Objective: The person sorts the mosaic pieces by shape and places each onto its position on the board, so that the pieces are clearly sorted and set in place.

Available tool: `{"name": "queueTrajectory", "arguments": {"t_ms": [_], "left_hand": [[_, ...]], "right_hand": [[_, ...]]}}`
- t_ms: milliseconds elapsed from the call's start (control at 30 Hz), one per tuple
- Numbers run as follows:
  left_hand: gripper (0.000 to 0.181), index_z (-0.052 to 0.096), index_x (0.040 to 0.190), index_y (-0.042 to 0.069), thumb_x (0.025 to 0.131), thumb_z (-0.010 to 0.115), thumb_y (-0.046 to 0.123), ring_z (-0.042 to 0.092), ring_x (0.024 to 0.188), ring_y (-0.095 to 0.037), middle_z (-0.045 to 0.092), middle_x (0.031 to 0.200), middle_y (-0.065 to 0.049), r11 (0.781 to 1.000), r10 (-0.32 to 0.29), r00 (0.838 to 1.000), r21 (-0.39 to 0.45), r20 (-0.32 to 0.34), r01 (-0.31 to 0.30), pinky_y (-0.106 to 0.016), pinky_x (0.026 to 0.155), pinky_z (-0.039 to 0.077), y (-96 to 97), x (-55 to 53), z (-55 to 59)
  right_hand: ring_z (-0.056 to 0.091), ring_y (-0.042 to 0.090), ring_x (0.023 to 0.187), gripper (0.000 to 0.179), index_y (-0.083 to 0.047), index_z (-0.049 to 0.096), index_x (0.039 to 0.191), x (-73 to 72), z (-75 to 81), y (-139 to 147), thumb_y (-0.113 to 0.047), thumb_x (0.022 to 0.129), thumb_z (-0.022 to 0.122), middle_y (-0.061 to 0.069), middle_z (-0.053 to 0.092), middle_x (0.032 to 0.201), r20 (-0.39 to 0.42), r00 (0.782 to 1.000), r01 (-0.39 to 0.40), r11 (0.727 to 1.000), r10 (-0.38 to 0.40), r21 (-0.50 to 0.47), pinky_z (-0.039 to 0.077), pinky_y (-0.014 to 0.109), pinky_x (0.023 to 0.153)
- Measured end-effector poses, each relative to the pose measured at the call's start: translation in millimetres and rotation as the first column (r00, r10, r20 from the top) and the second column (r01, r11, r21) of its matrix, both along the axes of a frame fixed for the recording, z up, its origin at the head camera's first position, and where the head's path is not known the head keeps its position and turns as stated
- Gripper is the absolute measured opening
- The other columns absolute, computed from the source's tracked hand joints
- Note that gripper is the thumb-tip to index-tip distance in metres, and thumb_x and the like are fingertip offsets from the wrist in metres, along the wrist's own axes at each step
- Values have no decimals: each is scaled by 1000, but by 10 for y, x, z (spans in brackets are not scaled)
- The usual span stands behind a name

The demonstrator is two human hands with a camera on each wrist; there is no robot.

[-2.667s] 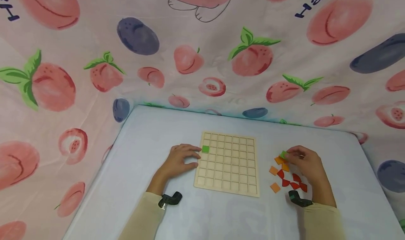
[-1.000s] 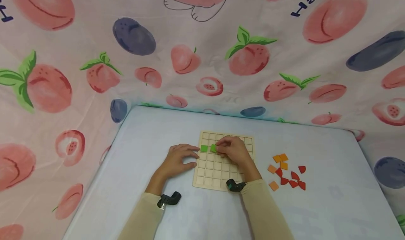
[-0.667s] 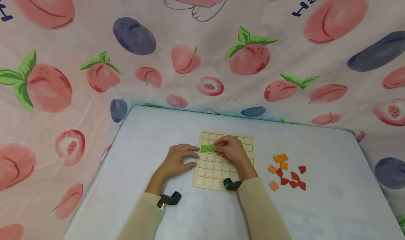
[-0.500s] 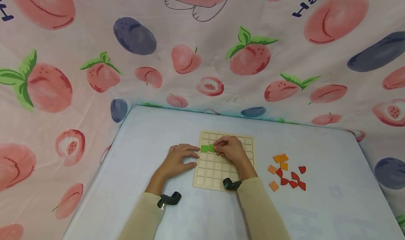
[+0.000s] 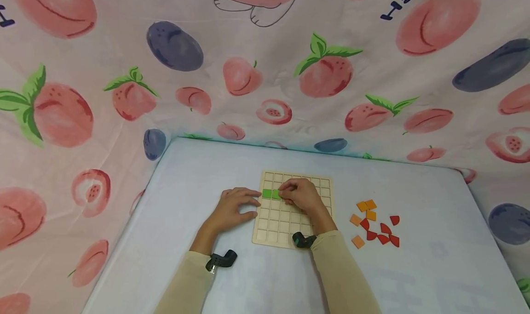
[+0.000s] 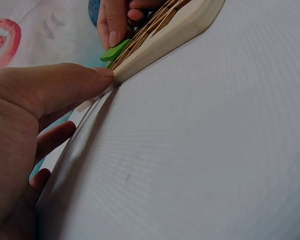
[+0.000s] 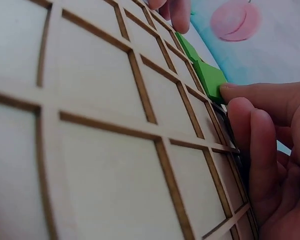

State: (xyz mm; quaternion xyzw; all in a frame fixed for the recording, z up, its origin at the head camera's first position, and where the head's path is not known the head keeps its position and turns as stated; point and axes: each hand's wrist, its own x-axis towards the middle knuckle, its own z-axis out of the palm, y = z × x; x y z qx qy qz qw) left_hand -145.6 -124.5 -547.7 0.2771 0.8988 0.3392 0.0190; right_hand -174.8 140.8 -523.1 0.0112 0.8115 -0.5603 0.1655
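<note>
A wooden grid board [image 5: 273, 224] with square cells lies flat on the table. One green square tile [image 5: 267, 193] sits in a cell at its left side. My right hand [image 5: 304, 195] pinches a second green square tile [image 5: 276, 194] by its right edge, over the neighbouring cell. Seen from the right wrist, this held tile [image 7: 210, 82] is tilted, its near end raised above the grid, and it meets the first tile [image 7: 186, 46]. My left hand [image 5: 238, 208] rests at the board's left edge, fingers spread, its thumb [image 6: 90, 82] touching the side of the wood.
To the right of the board lie several orange square tiles [image 5: 358, 242] and several red quarter-round pieces [image 5: 394, 220]. A white cloth covers the table [image 5: 434, 213]. Behind it hangs a fruit-print curtain [image 5: 306, 134].
My right hand has carried the second green tile from the loose pieces on the right to the board. The tile has shifted left and straightened against the first one. The left hand stays put.
</note>
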Motion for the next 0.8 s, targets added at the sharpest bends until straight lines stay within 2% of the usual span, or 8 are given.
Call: {"name": "queueTrajectory", "arguments": {"t_ms": [300,800], "left_hand": [[21,76,107,30,87,81,32,53,134,-13,65,137,14,1000,-1,1000,4,5,1,-50,107,32,-10,3,6],[20,76,107,31,87,81,31,53,134,-12,65,137,16,1000,3,1000,2,11,-3,-50,108,31,0,0,0]], "right_hand": [[67,16,64,10,-9,77,99,1,4,-17,-13,90,77,5,73,81,-15,1000,-8,999,9,49,55,28,63],[69,16,62,9,-11,77,96,3,20,-18,-14,88,80,4,73,81,2,1000,8,997,-9,73,57,29,63]]}}
